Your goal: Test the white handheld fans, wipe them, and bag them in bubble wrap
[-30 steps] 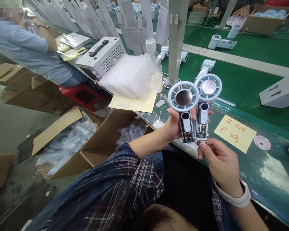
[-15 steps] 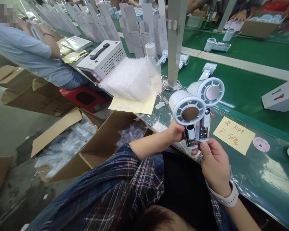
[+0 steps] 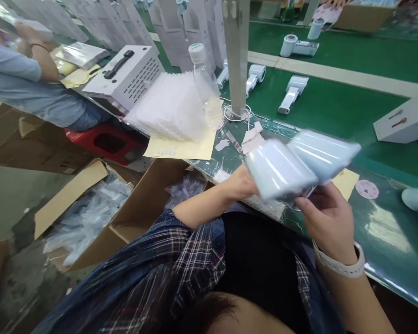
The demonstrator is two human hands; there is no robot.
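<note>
Over the surface [image 3: 386,241] edge, we now have both fans [image 3: 299,162] tipped forward, round faces turned away and blurred. Our left hand [image 3: 242,183] clenches their handles; right hand [image 3: 329,218] fingers grip underneath, so we're flipping them over.

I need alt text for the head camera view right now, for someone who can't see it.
Two pale blue handheld fans, motion-blurred, are held side by side in the left hand and right hand over the edge of a green workbench. Behind them stand a clear water bottle and a stack of bubble wrap; open cardboard boxes sit on the floor.
</note>
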